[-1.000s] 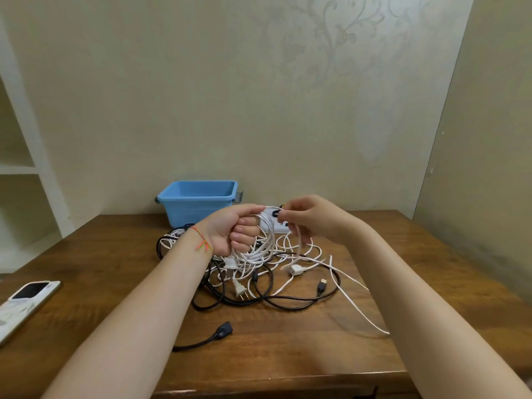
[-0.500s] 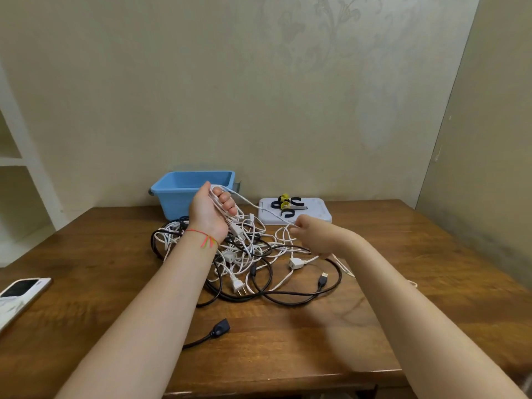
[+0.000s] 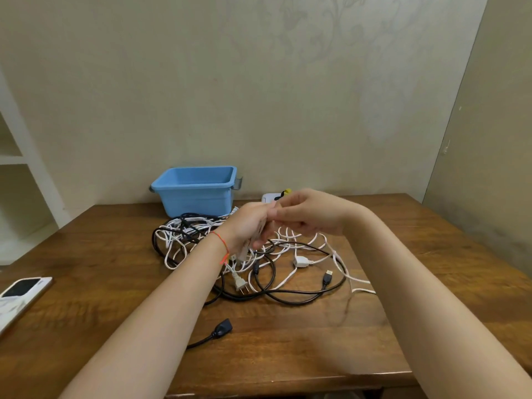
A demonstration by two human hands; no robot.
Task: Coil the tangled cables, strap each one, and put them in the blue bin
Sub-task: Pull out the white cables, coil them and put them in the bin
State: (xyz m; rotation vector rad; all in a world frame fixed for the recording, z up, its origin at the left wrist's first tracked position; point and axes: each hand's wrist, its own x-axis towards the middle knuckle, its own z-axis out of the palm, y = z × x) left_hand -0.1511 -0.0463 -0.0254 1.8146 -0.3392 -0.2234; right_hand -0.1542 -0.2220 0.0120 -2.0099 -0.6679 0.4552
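A tangle of white and black cables [image 3: 201,237] lies on the wooden table [image 3: 288,341] in front of the blue bin [image 3: 198,191]. My left hand [image 3: 250,226] is raised over the pile and grips loops of a white cable. My right hand [image 3: 308,211] meets it from the right, fingers curled and pinching the same white cable. The image is blurred where the hands join. A white two-pin plug [image 3: 240,283] hangs below my left wrist. A black USB plug [image 3: 327,277] and a black socket end [image 3: 223,329] lie nearer me.
Behind my right hand, a white box [image 3: 269,197] with black and yellow straps is mostly hidden. A phone [image 3: 20,295] lies at the table's left edge. White shelves [image 3: 17,168] stand to the left, walls behind and to the right.
My right hand rose from the pile to meet my left hand. My left hand came down and rightward from beside the bin, still holding white cable.
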